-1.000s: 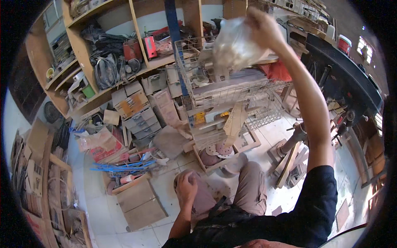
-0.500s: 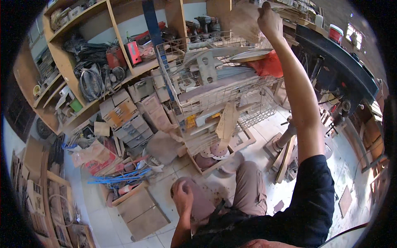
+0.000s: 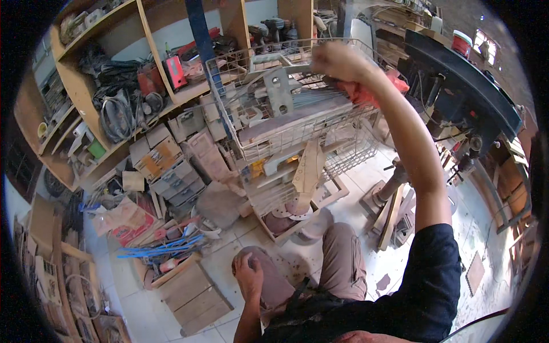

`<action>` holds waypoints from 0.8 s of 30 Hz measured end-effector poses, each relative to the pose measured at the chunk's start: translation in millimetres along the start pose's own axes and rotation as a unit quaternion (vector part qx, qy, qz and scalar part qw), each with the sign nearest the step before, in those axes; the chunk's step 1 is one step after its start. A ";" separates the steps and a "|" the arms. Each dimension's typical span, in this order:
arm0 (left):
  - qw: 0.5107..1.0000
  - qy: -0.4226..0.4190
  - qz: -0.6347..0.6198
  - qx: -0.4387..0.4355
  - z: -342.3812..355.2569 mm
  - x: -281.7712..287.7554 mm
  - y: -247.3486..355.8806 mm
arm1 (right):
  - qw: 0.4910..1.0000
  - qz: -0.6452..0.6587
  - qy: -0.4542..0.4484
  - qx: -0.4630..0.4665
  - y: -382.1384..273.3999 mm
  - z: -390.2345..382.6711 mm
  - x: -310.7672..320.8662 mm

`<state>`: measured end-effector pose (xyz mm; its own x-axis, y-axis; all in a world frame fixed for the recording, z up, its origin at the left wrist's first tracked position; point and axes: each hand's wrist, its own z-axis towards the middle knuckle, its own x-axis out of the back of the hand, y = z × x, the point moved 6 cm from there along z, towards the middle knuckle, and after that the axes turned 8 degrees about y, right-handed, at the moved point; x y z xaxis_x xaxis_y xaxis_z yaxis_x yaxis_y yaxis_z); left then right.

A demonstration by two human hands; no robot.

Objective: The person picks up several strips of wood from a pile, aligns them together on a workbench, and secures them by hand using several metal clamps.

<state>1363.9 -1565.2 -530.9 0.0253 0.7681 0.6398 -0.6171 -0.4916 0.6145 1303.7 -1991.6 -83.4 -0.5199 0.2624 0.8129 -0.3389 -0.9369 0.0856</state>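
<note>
My right hand (image 3: 341, 62) reaches over the upper wire basket (image 3: 249, 153), and motion smears its fingers. Whether it holds anything cannot be made out. Just below it and beside the forearm is a crumpled red plastic bag (image 3: 394, 83). A grey plate with holes (image 3: 278, 91) leans in the basket to the left of that hand, near some thin rods. My left hand (image 3: 248, 275) rests on my left knee, fingers apart and holding nothing.
Beneath the basket hangs a wooden guitar-neck-shaped template (image 3: 309, 168), above sanding discs (image 3: 293, 210) in a wooden tray. Small drawers (image 3: 178, 178) and blue strips (image 3: 160, 247) lie left. A dark machine table (image 3: 469, 74) and a wooden shelf (image 3: 146, 34) stand around.
My right hand has come down and leftward to the basket. A blurred tan thing beside it earlier is out of sight. My left hand stays on the knee.
</note>
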 end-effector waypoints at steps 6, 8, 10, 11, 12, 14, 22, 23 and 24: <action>0.999 -0.017 0.009 0.026 2.8 -4.3 10.1 | 0.977 -0.076 -0.177 0.088 -35.3 -12.4 -54.3; 1.000 -0.009 0.004 0.015 3.8 -1.0 12.6 | 0.983 -0.067 -0.146 0.090 -30.4 -14.1 -59.1; 1.000 -0.004 -0.002 0.005 4.0 -0.5 12.7 | 0.979 -0.093 -0.149 0.104 -29.3 -11.4 -62.6; 1.000 -0.013 -0.009 0.018 2.4 -1.5 9.4 | 0.974 -0.117 -0.156 0.116 -29.0 -12.6 -65.7; 0.999 -0.022 -0.016 0.030 -0.1 -2.2 6.7 | 0.974 -0.116 -0.159 0.117 -28.1 -12.6 -67.3; 0.999 -0.020 -0.015 0.027 0.1 0.5 8.5 | 0.985 -0.111 -0.094 0.091 -25.4 -8.9 -59.9; 1.000 -0.016 0.000 0.026 4.7 5.6 20.5 | 0.982 -0.087 -0.127 0.109 -24.1 -19.7 -55.5; 1.000 -0.023 0.001 0.021 5.6 6.7 19.9 | 0.977 -0.113 -0.120 0.133 -29.3 -19.6 -57.2; 0.999 -0.030 0.002 0.017 6.0 6.9 19.5 | 0.977 -0.113 -0.120 0.133 -30.9 -19.0 -57.6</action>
<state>1356.8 -1572.0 -511.7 0.0709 0.7403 0.6685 -0.5902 -0.5092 0.6265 1329.2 -1973.4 -143.8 -0.2459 0.4383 0.8645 -0.1913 -0.8963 0.4000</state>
